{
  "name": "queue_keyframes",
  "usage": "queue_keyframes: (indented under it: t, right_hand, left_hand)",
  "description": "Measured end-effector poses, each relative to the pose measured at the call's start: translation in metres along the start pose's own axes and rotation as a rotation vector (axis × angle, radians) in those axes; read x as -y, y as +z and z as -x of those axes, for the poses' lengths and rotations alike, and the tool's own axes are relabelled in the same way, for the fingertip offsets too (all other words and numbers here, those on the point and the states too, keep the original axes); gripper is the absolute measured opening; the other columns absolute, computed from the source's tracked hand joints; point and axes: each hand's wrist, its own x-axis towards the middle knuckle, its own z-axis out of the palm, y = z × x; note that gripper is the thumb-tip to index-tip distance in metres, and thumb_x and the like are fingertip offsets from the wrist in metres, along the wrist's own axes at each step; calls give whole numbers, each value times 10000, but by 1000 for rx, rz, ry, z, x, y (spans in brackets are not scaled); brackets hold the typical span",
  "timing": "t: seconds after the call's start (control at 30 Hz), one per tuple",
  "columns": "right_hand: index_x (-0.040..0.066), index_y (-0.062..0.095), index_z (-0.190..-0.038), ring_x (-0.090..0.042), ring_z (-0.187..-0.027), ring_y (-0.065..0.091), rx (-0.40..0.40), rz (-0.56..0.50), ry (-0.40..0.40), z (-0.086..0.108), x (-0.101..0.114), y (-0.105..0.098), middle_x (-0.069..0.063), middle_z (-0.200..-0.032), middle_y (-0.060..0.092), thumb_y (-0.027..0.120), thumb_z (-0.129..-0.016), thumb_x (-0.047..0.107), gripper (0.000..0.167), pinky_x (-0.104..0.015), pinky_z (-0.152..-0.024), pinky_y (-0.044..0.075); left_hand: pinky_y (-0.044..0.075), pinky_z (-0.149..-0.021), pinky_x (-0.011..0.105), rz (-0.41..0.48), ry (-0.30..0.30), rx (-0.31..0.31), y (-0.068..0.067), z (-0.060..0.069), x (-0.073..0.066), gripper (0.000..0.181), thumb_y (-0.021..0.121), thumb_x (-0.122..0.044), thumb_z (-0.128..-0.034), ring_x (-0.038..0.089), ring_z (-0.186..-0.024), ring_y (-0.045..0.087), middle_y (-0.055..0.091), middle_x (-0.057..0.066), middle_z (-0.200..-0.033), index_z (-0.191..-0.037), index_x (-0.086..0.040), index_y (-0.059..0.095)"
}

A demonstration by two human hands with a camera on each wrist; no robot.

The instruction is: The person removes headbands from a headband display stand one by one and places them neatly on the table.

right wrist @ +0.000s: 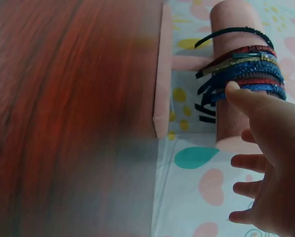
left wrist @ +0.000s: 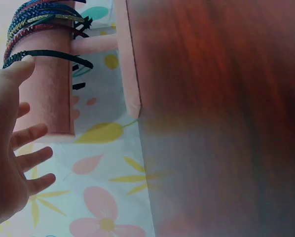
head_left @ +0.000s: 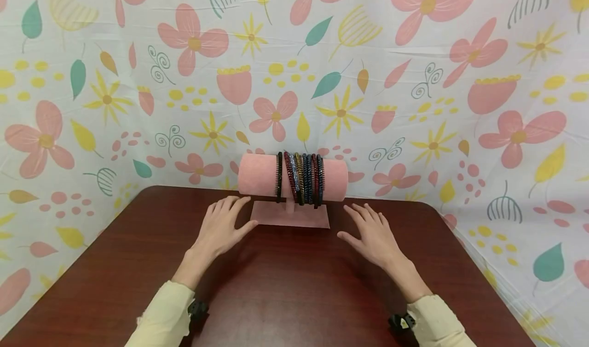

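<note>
A pink velvety display stand [head_left: 257, 177] with a horizontal roll on a short post and flat base stands at the table's far edge. Several glittery headbands [head_left: 308, 178], in red, blue, gold and dark tones, sit bunched around the roll's middle and right part. One black headband [head_left: 278, 178] sits apart on their left; in the wrist views the headbands' open ends hang past the roll. My left hand [head_left: 223, 227], fingers spread, is by the stand's left side. Opposite it, my right hand [head_left: 374, 237] extends loosely toward the right side. Neither hand holds anything.
The dark reddish-brown table [head_left: 294, 285] stretches from the stand toward me. Behind and beside it hangs a white cloth [head_left: 322, 132] printed with flowers and leaves. Both forearms wear cream sleeves [head_left: 163, 316] with dark wrist devices [head_left: 401, 322].
</note>
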Motion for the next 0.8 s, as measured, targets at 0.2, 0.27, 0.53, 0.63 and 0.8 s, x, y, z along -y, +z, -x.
queue_keyframes:
  t: [0.2,0.27,0.53,0.63,0.8]
  right_hand:
    - [159,490,-1460,-378,-1368,422,-105,-47,-50,-5,7,-2,-103,-1420,531,654,-934,443,620,-637,-1068,330]
    - [154,516,-1435,-361,-1300,480,-147,-67,-62,-7,11,-2,-99,-1365,565,664,-938,398,574,-625,-1024,371]
    - [136,566,-1392,-359,-1142,555,-235,-135,-81,-18,26,-8,-117,-1247,618,703,-925,301,515,-579,-924,434]
    - [138,570,-1387,-359,-1152,555,-247,-145,-84,-23,31,-10,-129,-1237,626,693,-932,292,497,-579,-921,439]
    - [119,590,-1358,-369,-1138,578,-279,-170,-109,-30,38,-9,-137,-1219,637,696,-930,272,466,-597,-909,454]
  left_hand:
    - [423,-991,510,47,58,-180,0,-13,-11,477,671,-392,-925,319,-1168,561,588,71,-1261,-1340,-173,586]
    - [440,-964,501,76,79,-247,0,-20,-18,430,698,-319,-911,327,-1131,579,604,81,-1228,-1297,-146,621]
    - [429,-977,505,177,132,-365,10,-41,-40,391,724,-205,-881,343,-1120,548,592,118,-1227,-1247,-93,643]
    - [407,-1019,525,208,135,-396,11,-43,-43,391,723,-189,-878,361,-1210,518,579,135,-1285,-1244,-80,644]
    - [318,-1146,565,176,137,-418,12,-44,-41,422,736,-152,-862,401,-1387,412,533,183,-1394,-1262,-68,636]
